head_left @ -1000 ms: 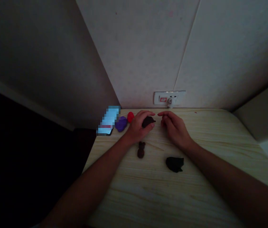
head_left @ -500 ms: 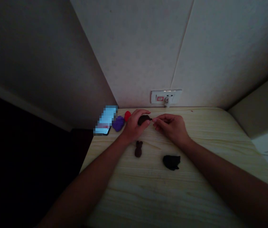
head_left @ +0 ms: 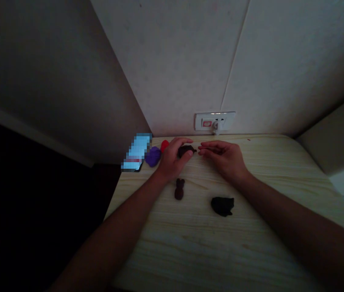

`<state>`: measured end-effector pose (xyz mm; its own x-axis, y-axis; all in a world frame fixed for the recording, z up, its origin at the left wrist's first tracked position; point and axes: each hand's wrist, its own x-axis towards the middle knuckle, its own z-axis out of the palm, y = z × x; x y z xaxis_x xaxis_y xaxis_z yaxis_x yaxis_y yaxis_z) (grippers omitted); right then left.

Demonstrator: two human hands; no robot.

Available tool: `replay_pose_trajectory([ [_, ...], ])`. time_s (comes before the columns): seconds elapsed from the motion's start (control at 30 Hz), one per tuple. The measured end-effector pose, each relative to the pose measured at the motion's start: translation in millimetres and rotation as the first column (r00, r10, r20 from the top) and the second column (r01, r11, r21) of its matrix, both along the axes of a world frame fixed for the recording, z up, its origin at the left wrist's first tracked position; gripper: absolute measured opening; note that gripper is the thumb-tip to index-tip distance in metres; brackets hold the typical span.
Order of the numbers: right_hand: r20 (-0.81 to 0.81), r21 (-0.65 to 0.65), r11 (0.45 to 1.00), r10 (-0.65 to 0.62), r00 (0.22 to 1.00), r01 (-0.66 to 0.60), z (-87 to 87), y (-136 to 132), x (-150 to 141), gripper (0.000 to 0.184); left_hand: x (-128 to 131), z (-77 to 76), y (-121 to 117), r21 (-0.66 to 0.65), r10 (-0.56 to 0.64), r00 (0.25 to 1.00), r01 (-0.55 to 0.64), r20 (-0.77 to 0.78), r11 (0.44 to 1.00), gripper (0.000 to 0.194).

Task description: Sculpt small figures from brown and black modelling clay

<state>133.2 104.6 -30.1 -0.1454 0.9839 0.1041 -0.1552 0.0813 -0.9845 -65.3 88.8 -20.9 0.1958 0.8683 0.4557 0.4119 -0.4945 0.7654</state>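
My left hand [head_left: 172, 158] curves round a dark brown lump [head_left: 184, 151], probably modelling clay, with the thumb lying on its near side. Part of the lump is hidden by that hand. A thin tip sticks out of its right end. Just right of this tip is my right hand [head_left: 225, 157], its fingers loosely stretched and slightly apart, touching nothing I can see. Nearer to me, a small brown figure [head_left: 179, 190] with two ear-like knobs lies on the table. A black lump [head_left: 222, 206] with a notched right end lies to its right.
Left of my left hand are a purple crumpled lump [head_left: 152, 157] and a red piece [head_left: 164, 146]. A phone [head_left: 137, 152] with a blurred, lit screen stands at the table's left edge. Behind the wooden table [head_left: 196, 243], a socket plate [head_left: 215, 121] sits on the wall.
My right hand has let go of the lump's tip and moved slightly right, its fingers loosening. The left hand still holds the lump. The view has shifted a little.
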Motion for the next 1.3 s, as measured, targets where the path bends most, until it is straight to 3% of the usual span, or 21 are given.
replay_pose_trajectory([
  [0.17,0.007,-0.081,0.997,0.004,1.0,-0.004,5.0,-3.2,-0.9,0.043,1.7,4.1,-1.7,0.024,0.013,0.999,-0.012,-0.034,1.0,0.028],
  [0.57,0.18,-0.021,1.0,-0.005,0.984,0.009,12.3,-8.2,3.5,0.036,3.0,7.5,-3.1,0.074,0.024,0.999,-0.026,0.021,0.997,0.024],
  [0.83,0.146,-0.05,0.998,-0.014,0.989,0.022,7.0,-5.9,3.0,0.043,3.2,5.1,-2.8,0.08,0.027,0.998,-0.031,0.053,0.996,0.023],
  [1.1,0.183,-0.027,0.999,-0.021,0.983,0.026,14.0,-7.9,4.2,0.044,3.1,7.5,-2.8,0.081,0.061,0.998,-0.062,0.014,0.995,0.021],
  [1.3,0.139,-0.061,0.995,0.081,0.987,-0.073,10.9,-6.5,3.4,0.039,3.2,7.6,-3.3,0.11,0.069,0.997,-0.07,0.018,0.992,0.021],
])
